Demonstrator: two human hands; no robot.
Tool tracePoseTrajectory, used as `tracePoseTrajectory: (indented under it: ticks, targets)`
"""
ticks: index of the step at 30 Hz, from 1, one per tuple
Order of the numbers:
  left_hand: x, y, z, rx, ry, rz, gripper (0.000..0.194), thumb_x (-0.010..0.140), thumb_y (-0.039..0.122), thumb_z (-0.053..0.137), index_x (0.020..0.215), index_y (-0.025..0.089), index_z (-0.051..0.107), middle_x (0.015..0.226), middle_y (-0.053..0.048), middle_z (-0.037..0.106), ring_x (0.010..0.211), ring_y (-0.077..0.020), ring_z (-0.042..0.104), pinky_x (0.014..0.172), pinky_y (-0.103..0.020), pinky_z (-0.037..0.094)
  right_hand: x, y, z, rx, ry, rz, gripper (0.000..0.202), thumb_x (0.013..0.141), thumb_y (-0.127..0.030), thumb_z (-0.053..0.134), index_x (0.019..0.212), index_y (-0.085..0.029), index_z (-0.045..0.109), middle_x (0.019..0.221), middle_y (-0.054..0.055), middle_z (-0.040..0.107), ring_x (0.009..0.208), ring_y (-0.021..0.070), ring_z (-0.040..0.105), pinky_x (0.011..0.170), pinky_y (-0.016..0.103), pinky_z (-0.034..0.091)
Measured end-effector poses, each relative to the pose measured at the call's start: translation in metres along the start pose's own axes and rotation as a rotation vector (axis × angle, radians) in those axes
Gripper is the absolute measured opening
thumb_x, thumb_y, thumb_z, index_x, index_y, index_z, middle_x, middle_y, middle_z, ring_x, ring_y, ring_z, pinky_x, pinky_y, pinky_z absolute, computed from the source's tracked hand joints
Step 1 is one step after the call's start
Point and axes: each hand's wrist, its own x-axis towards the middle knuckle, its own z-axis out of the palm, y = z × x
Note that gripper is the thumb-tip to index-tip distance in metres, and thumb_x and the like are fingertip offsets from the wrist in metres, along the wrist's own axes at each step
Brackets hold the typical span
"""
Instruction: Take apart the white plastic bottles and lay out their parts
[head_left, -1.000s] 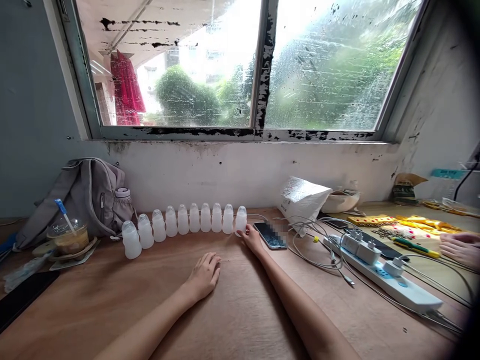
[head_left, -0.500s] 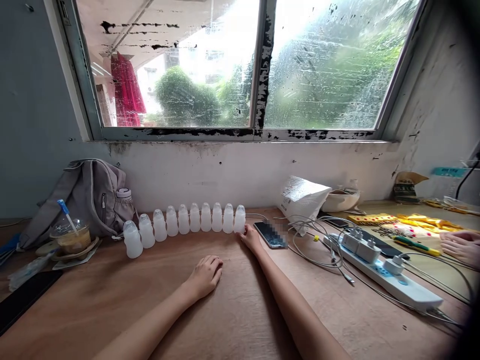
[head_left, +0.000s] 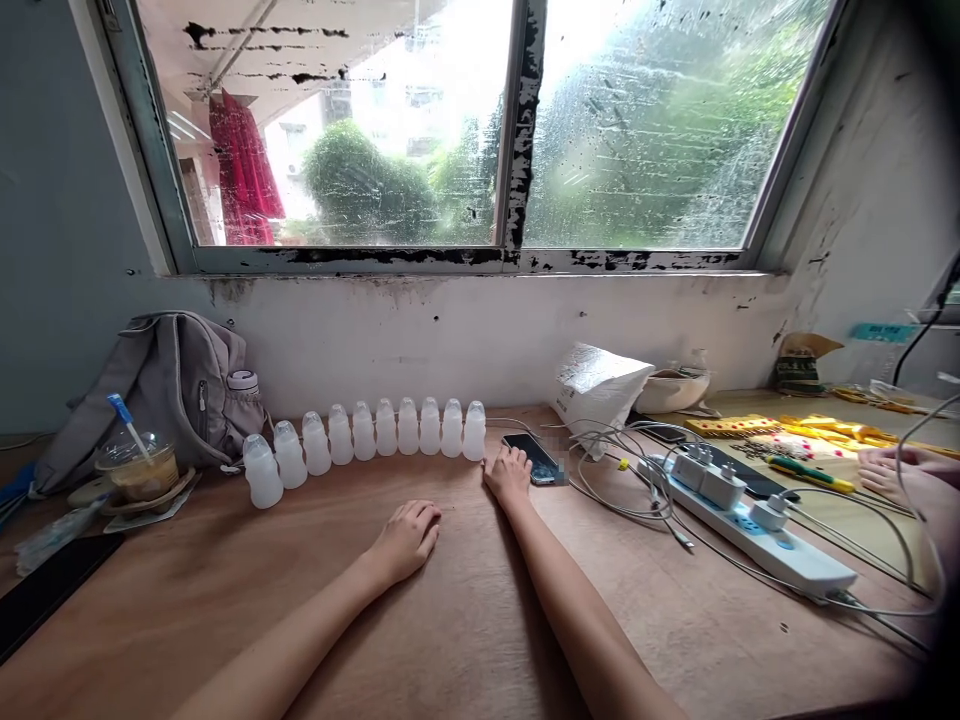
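Several frosted white bottles with clear caps stand upright in a curved row near the wall; the rightmost bottle (head_left: pixel 474 432) is beside my right hand (head_left: pixel 508 474). That hand lies palm down with its fingers forward and apart, at the left edge of a dark phone (head_left: pixel 541 462), holding nothing. My left hand (head_left: pixel 409 540) rests on the wooden table (head_left: pixel 345 620) in front of the row, its fingers loosely bent and no object visible in them. The leftmost bottle (head_left: pixel 262 472) stands closer to me than the others.
A grey backpack (head_left: pixel 176 390) and an iced drink cup (head_left: pixel 142 465) are at the left. Right of the phone are a white pouch (head_left: pixel 604 390), tangled cables and a power strip (head_left: pixel 787 552). Another person's hand (head_left: pixel 889 478) is at far right.
My right hand has left the base of the rightmost bottle and moved slightly right, next to the phone, with its fingers spreading. The whole view has shifted slightly.
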Motion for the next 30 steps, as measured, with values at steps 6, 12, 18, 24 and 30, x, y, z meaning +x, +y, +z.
tracePoseTrajectory:
  ticks: [6,12,18,24,30]
  targets:
    - [0.0,0.002,-0.001,0.086,-0.034,-0.005,0.025,0.083,0.026,0.037,0.101,0.02,0.052,0.104,-0.007,0.054,0.097,-0.0202,0.048,0.086,-0.035,0.038,0.001,-0.002,0.003,-0.098,0.008,0.089,0.047,0.08,-0.034,0.039,0.106,0.003,0.048,0.114,0.03,0.042,0.113,0.0384,0.028,0.088,0.049,0.015]
    - [0.0,0.005,-0.003,0.136,-0.051,-0.018,0.024,0.084,0.026,0.036,0.101,0.019,0.051,0.104,-0.006,0.054,0.098,-0.0185,0.048,0.087,-0.033,0.038,-0.001,-0.005,-0.001,-0.141,0.03,0.068,0.045,0.081,-0.032,0.036,0.112,-0.001,0.044,0.121,0.026,0.039,0.115,0.036,0.027,0.089,0.047,0.015]
    - [0.001,0.005,-0.002,0.152,-0.037,-0.015,0.024,0.084,0.025,0.037,0.101,0.019,0.052,0.105,-0.006,0.054,0.098,-0.0181,0.048,0.087,-0.032,0.039,-0.018,-0.006,-0.013,-0.101,0.086,-0.243,0.028,0.081,-0.022,0.035,0.099,-0.006,0.052,0.107,0.021,0.048,0.102,0.0304,0.038,0.082,0.039,0.026]
    - [-0.002,0.006,-0.004,0.171,-0.008,-0.002,0.021,0.083,0.024,0.038,0.097,0.019,0.054,0.099,-0.005,0.057,0.094,-0.0174,0.05,0.084,-0.031,0.04,-0.046,-0.015,-0.018,-0.043,-0.018,-0.51,0.017,0.081,-0.017,0.039,0.084,-0.015,0.056,0.092,0.009,0.055,0.091,0.0182,0.045,0.079,0.026,0.03]
    - [-0.021,-0.012,-0.026,0.232,0.07,0.024,0.021,0.083,0.019,0.037,0.09,0.019,0.057,0.088,-0.004,0.061,0.085,-0.0174,0.053,0.077,-0.031,0.043,-0.069,-0.028,-0.02,0.038,-0.094,-0.67,0.015,0.082,-0.017,0.04,0.08,-0.017,0.055,0.085,0.004,0.056,0.083,0.014,0.047,0.074,0.021,0.033]
